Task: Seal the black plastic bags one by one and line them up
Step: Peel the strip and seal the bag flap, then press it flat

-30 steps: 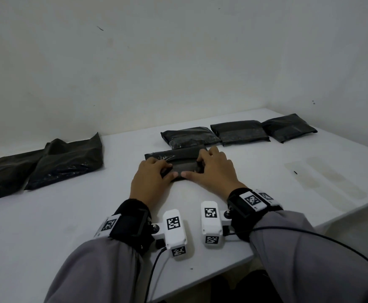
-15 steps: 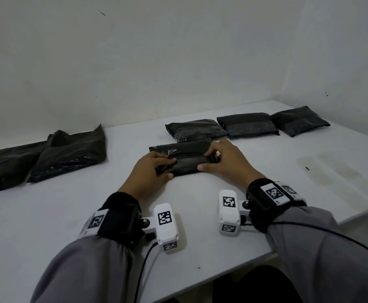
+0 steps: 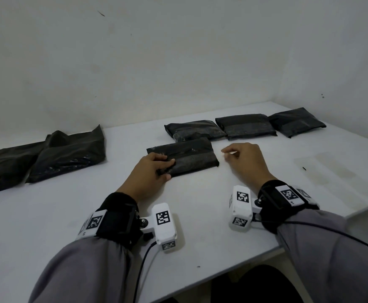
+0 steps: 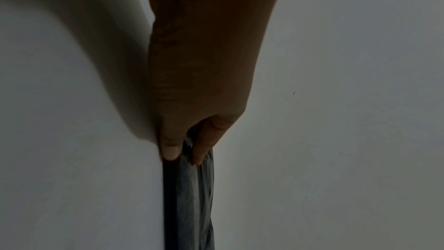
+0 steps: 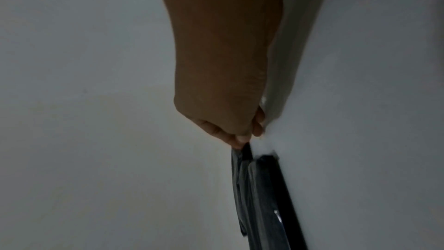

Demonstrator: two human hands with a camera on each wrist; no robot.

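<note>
A flat black plastic bag (image 3: 189,156) lies on the white table (image 3: 200,215) in front of me. My left hand (image 3: 163,169) grips its left end, thumb on the near edge and fingers on top; the left wrist view shows the bag (image 4: 187,197) pinched between thumb and finger. My right hand (image 3: 229,154) hovers just off the bag's right end with curled fingers, pinching a thin pale strip (image 3: 230,152). The right wrist view shows that hand (image 5: 250,136) above the bag's end (image 5: 261,187). Three folded black bags (image 3: 197,131) (image 3: 246,125) (image 3: 295,121) lie in a row behind.
A pile of loose black bags (image 3: 67,152) lies at the far left, reaching out of view. Pale rectangular marks (image 3: 331,171) show on the table at right, near its right edge. Walls close the back and right sides.
My right hand has come off the bag and moved right, past its right end. The left hand stays on the left end. The bag now lies uncovered in its middle.
</note>
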